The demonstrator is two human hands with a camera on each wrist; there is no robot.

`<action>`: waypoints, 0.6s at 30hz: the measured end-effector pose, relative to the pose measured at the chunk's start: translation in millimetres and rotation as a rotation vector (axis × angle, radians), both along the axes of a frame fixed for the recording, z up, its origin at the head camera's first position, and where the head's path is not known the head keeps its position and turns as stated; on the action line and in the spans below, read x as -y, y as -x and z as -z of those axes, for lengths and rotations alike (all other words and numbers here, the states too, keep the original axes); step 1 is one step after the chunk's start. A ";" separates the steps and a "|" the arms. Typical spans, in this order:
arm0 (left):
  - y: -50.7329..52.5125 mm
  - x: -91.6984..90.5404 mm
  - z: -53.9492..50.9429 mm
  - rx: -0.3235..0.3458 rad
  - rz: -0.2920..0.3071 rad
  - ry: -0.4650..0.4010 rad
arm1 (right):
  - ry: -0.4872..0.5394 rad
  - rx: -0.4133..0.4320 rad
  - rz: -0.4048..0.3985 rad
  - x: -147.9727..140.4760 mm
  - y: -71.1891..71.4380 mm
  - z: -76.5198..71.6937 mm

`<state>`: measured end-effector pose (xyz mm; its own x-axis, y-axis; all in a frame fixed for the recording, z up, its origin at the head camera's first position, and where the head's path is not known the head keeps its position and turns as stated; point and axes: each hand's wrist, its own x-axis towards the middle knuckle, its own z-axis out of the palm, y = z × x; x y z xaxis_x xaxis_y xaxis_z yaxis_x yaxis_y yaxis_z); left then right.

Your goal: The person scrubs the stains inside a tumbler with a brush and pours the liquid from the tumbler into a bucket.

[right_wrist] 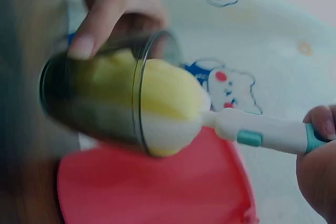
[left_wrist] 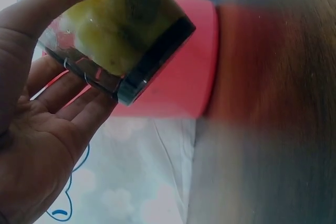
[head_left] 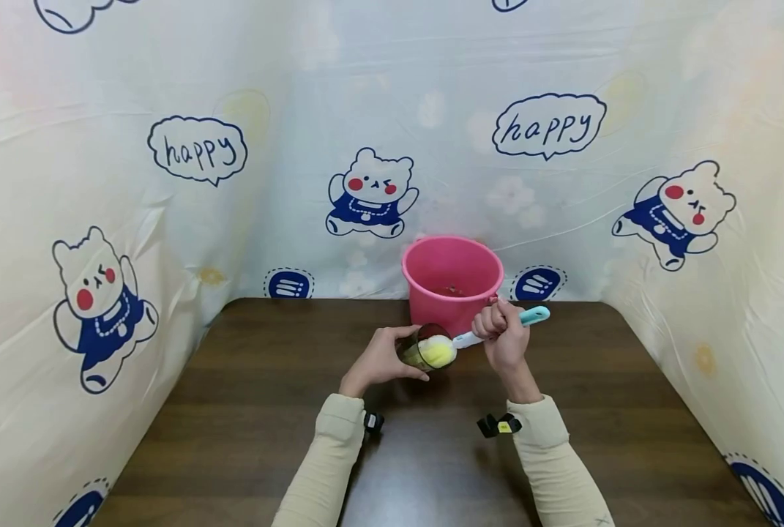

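Note:
My left hand (head_left: pixel 383 359) holds a dark tinted glass cup (right_wrist: pixel 100 98) tilted on its side, its mouth toward the right. Thumb and fingers lie on opposite sides of the cup, as the left wrist view shows. Inside it sits the yellow and white sponge head of a bottle brush (right_wrist: pixel 176 106), part of it showing at the rim. My right hand (head_left: pixel 502 333) grips the brush's white and turquoise handle (right_wrist: pixel 278 135). Both hands are above the table, just in front of the pink bucket (head_left: pixel 424 296). The brush's tip is seen only through the glass.
The bucket stands at the back of the dark wooden table (head_left: pixel 286 439), by a pale cloth backdrop (head_left: pixel 286 168) printed with cartoon bears. Small specks show inside the bucket. Cloth also hangs along both sides of the table.

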<state>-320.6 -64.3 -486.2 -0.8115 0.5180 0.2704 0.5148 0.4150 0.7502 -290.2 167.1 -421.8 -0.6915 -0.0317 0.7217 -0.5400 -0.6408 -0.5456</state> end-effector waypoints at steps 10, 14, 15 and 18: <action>1.2 4.6 1.1 -0.017 -0.030 0.039 | -0.362 0.240 0.566 -27.7 4.9 1.3; 2.4 6.3 0.4 -0.020 -0.047 0.048 | -0.451 0.229 0.834 -41.8 6.2 2.2; 2.5 6.7 0.1 -0.020 -0.049 0.049 | -0.462 0.213 0.888 -44.9 6.6 2.6; 2.3 8.2 0.8 -0.017 -0.042 0.050 | -0.570 0.163 1.038 -54.4 6.1 4.2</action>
